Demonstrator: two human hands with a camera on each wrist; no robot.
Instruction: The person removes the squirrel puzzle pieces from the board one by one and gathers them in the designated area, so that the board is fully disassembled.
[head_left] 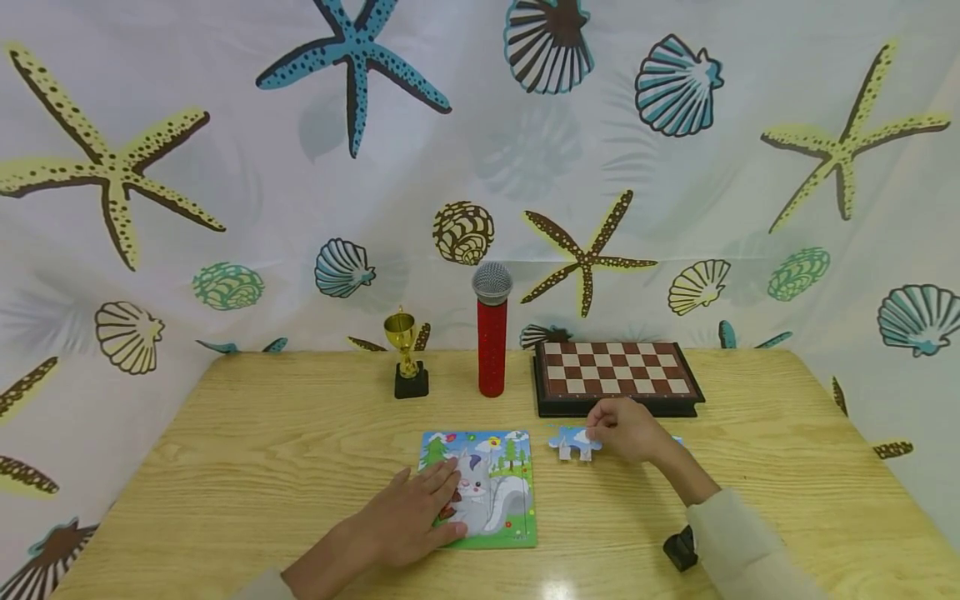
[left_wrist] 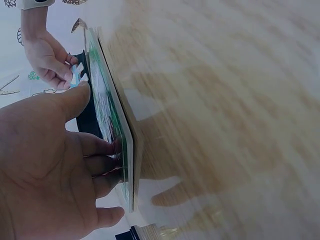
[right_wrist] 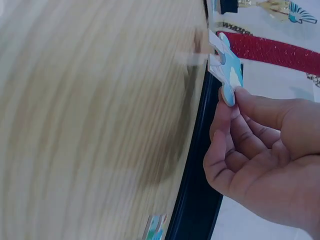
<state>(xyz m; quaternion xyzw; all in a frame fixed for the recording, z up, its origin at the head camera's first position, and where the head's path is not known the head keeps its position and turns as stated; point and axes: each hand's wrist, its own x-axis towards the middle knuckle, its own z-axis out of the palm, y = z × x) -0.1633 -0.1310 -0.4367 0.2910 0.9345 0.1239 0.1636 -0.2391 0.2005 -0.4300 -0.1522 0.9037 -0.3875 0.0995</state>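
Note:
A square picture puzzle (head_left: pixel 501 512) with a grey squirrel, trees and flowers lies flat on the wooden table. My left hand (head_left: pixel 412 515) rests on its left side, fingers extended across the squirrel; in the left wrist view the fingertips touch the puzzle's surface (left_wrist: pixel 106 107) near its edge. To the right of the puzzle, my right hand (head_left: pixel 624 427) pinches a blue-and-white jigsaw piece (head_left: pixel 573 442) by one end between thumb and fingers. The right wrist view shows that piece (right_wrist: pixel 231 70) held above the table, knobs and notches exposed.
Behind my right hand stands a brown-and-white checkered game board (head_left: pixel 615 371) in a black case. A red microphone (head_left: pixel 492 346) and a small gold trophy (head_left: pixel 407 354) stand at the back. Another piece (right_wrist: pixel 155 227) lies beside the case. A black object (head_left: pixel 680 549) sits by my right sleeve.

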